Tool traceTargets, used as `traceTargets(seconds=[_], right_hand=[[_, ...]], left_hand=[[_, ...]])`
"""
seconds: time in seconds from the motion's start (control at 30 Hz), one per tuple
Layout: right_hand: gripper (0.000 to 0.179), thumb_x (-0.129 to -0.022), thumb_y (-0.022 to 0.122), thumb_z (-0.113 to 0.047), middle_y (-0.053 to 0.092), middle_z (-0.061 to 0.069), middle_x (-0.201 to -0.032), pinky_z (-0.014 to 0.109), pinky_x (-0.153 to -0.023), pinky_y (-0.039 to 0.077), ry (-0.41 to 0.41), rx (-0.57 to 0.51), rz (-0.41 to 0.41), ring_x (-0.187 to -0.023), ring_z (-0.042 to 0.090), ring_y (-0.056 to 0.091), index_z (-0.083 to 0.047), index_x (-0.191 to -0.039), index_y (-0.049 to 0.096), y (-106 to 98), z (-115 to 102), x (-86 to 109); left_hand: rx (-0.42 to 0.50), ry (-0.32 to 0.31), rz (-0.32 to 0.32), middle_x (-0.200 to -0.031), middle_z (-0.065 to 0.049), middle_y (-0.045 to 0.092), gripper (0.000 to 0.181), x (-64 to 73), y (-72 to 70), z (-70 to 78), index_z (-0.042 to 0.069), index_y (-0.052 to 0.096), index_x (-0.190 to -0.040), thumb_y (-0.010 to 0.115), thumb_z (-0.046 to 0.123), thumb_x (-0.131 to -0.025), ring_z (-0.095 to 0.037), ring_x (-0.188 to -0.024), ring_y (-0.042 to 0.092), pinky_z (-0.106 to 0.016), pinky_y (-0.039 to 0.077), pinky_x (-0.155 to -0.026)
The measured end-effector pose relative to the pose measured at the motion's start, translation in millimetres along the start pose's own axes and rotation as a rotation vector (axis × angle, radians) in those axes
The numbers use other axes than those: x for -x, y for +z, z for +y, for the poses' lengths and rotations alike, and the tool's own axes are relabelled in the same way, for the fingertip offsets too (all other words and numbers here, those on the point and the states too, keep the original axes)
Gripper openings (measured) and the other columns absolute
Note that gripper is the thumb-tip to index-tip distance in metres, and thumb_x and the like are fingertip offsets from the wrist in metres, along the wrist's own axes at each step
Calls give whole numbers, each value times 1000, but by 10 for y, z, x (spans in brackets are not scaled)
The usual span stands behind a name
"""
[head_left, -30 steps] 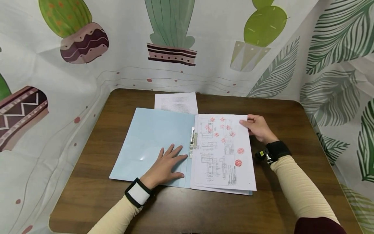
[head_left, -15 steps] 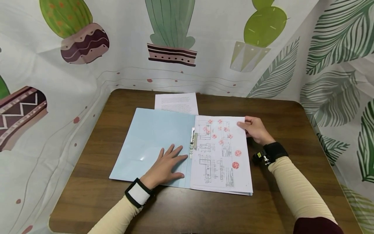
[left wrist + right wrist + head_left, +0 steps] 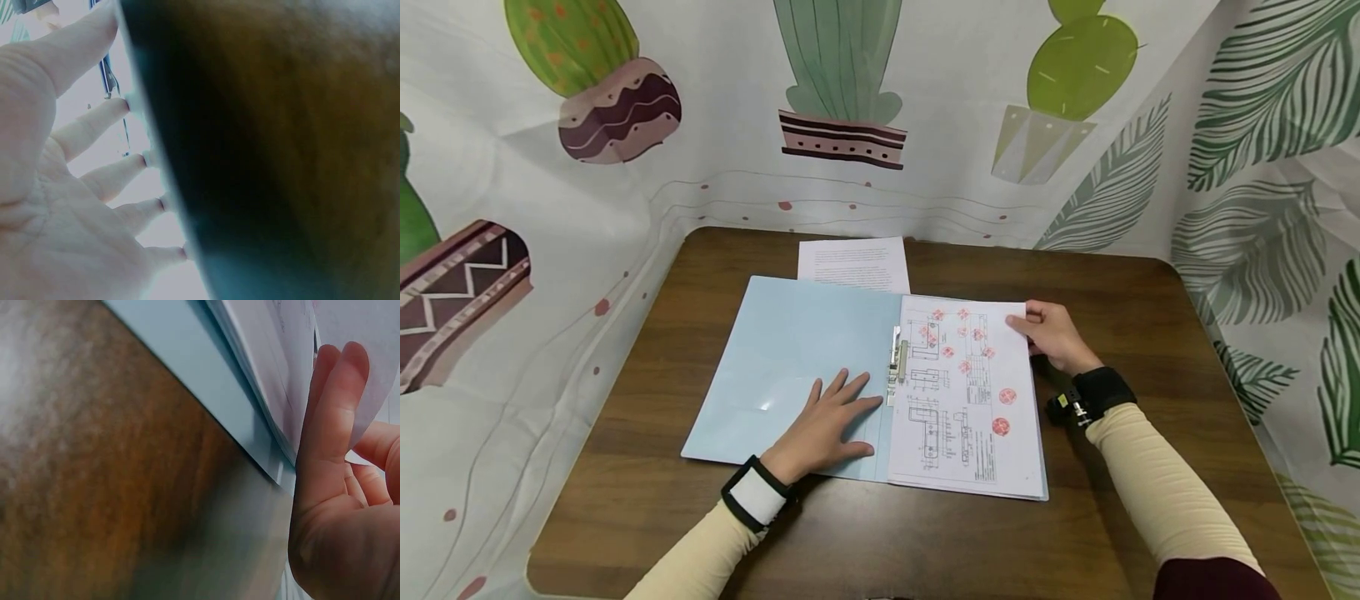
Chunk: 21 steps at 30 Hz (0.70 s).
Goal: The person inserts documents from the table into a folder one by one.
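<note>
A light blue folder (image 3: 805,333) lies spread on the table, its bare inner cover to the left. My left hand (image 3: 820,437) rests on that cover with fingers spread, close to the metal clip (image 3: 893,367) at the spine. On the folder's right side lies a stack of papers, topped by a sheet (image 3: 951,467) with technical drawings and red stamps. My right hand (image 3: 1054,335) pinches this sheet at its upper right corner, thumb on top and fingers underneath. In the right wrist view, the sheet's edge curves up between thumb and fingers (image 3: 340,412), above the other pages.
A printed text page (image 3: 853,260) sticks out from behind the folder's top edge. The brown wooden table (image 3: 640,400) has rounded corners. Behind it hangs a white cloth (image 3: 722,100) printed with cacti and leaves.
My right hand has moved left and slightly toward me with the sheet, whose right and lower edges now line up closely with the stack beneath. The left hand has stayed in place.
</note>
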State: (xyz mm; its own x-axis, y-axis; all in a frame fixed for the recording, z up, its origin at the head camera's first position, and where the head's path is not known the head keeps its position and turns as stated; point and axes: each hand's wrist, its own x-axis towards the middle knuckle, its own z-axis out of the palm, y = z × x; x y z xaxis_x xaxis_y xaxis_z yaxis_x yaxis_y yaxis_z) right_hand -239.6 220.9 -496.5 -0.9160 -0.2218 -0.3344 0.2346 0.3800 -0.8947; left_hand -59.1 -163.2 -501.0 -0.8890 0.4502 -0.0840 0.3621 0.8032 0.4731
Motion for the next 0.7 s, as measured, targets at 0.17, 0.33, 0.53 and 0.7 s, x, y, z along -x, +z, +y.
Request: traceTargets(seconds=[0.17,0.33,0.53,0.7], right_hand=[[38,-104,64,-26,70,23,-114,38,-66,61,-55,49,30,-83,23,73,2,-128,61,18,89,-20],[28,-101,69,-24,70,19,-100,35,-58,59,-118,227,133,-76,26,69,-1,-118,66,81,78,7],[31,-97,73,-25,62,16,-90,35,-60,46,-161,546,284,-76,31,58,-2,-116,68,188,17,58],[40,-96,73,-28,65,18,-100,39,-63,41,-143,652,328,-82,33,59,-4,-127,64,258,-9,94]], left_hand=[[-2,-2,-4,-163,-15,38,71,-9,1,1,16,62,-143,87,41,-82,-45,-153,21,-73,17,-115],[0,0,-7,-163,-15,38,71,-12,-2,0,16,62,-143,87,42,-82,-45,-153,21,-73,17,-114],[4,0,-12,-163,-15,38,70,-12,-11,4,16,62,-143,86,41,-82,-45,-153,21,-74,17,-114],[-5,0,-12,-163,-15,37,71,-22,-1,-7,16,62,-143,87,41,-82,-45,-153,21,-74,17,-114]])
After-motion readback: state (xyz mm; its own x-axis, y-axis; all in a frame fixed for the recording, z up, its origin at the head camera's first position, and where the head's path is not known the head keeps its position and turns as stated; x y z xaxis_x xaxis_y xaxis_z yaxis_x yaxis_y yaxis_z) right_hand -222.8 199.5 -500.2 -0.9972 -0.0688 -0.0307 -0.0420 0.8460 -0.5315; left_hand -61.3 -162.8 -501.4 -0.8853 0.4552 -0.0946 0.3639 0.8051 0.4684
